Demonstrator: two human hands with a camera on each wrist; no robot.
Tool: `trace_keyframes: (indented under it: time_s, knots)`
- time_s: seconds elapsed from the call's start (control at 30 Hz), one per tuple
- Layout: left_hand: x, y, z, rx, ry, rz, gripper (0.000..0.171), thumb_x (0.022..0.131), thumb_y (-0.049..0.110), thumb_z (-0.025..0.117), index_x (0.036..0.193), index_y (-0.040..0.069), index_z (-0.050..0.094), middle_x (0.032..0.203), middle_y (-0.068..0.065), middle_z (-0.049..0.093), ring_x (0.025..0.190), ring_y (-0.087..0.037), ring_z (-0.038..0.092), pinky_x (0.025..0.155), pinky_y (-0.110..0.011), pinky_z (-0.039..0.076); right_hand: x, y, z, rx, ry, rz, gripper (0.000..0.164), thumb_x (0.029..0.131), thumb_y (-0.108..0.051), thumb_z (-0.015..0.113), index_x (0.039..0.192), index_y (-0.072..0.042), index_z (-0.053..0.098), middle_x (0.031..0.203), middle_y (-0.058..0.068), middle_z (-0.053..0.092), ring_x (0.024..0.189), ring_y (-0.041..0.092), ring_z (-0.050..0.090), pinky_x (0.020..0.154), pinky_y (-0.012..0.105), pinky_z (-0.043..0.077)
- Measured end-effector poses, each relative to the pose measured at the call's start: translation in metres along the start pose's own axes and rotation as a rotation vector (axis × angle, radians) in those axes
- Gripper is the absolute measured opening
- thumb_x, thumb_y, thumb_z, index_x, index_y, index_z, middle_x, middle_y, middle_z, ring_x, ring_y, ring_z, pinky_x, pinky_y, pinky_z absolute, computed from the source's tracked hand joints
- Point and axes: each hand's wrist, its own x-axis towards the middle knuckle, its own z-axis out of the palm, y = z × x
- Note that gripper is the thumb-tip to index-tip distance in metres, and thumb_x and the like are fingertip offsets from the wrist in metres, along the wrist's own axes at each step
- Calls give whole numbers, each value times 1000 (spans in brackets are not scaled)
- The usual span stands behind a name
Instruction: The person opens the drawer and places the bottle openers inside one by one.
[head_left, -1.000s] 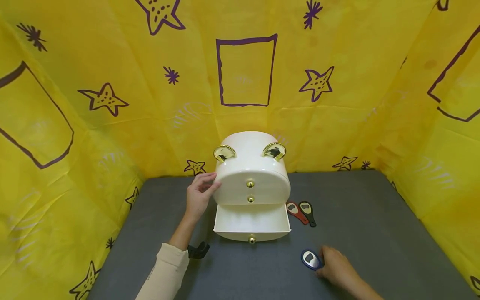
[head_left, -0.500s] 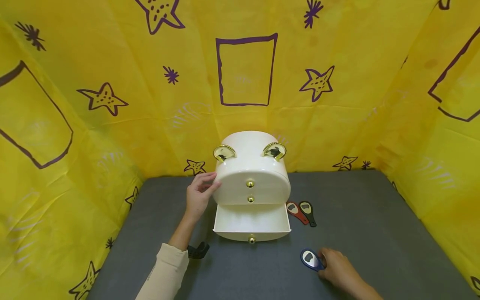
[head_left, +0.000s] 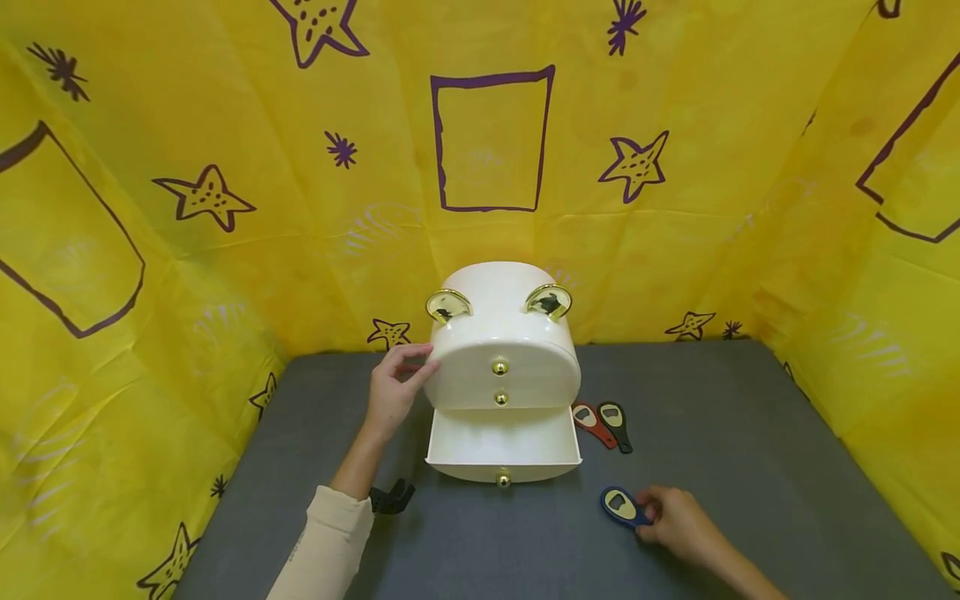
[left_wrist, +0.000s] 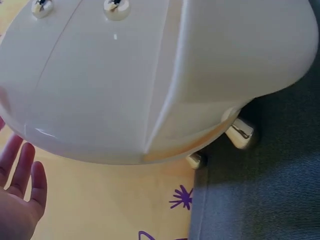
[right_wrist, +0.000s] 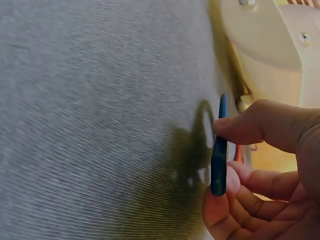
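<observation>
A white drawer box (head_left: 487, 375) with gold ears and gold knobs stands at the middle of the table, its lowest drawer (head_left: 504, 437) pulled out. My left hand (head_left: 393, 387) is at the box's left side, fingertips at its upper edge; in the left wrist view the fingers (left_wrist: 22, 172) are fairly straight and grip nothing. My right hand (head_left: 678, 521) pinches a blue bottle opener (head_left: 621, 506) by its narrow end. The right wrist view shows the bottle opener (right_wrist: 218, 160) edge-on between thumb and fingers, apart from the table, with its shadow beside it.
A red bottle opener (head_left: 595, 427) and a dark green one (head_left: 615, 427) lie to the right of the box. The black wrist mount (head_left: 392, 497) sits by my left forearm. Yellow patterned cloth (head_left: 487, 242) hangs behind and beside the grey table (head_left: 750, 433).
My right hand has moved slightly forward with the blue bottle opener, which has turned a little. My left hand has shifted slightly left. The box and its drawer have stayed put.
</observation>
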Motion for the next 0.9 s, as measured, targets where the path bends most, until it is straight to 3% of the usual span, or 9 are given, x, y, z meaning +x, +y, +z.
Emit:
trace_keyframes:
  time_s: [0.23, 0.5, 0.73, 0.9]
  knots:
    - [2, 5, 0, 49, -2, 18, 25, 82, -1, 74, 104, -11, 67, 110, -27, 64, 95, -3, 57, 83, -36, 53, 10, -9, -17, 15, 34, 18, 31, 66, -4, 81, 94, 3, 69, 72, 0, 58, 63, -1, 46, 55, 20, 43]
    - [3, 7, 1, 51, -14, 49, 29, 82, -2, 74, 108, -11, 67, 113, -27, 64, 98, -12, 58, 84, -53, 52, 24, -29, -41, 13, 85, 7, 33, 71, -7, 82, 99, 5, 68, 77, 1, 64, 67, 2, 52, 58, 20, 46]
    - [3, 6, 2, 35, -2, 43, 28, 82, -2, 74, 108, -10, 68, 113, -27, 64, 97, -2, 56, 81, -24, 53, 38, -52, -52, -16, 104, -65, 32, 72, -7, 82, 99, 3, 69, 77, 1, 62, 68, 4, 52, 59, 20, 46]
    - [4, 4, 4, 8, -2, 34, 28, 82, -2, 74, 108, -11, 68, 113, -28, 63, 97, -2, 55, 79, -15, 49, 50, -62, -53, -54, 96, -115, 30, 71, -8, 81, 98, 0, 69, 75, -1, 59, 69, 7, 50, 60, 19, 44]
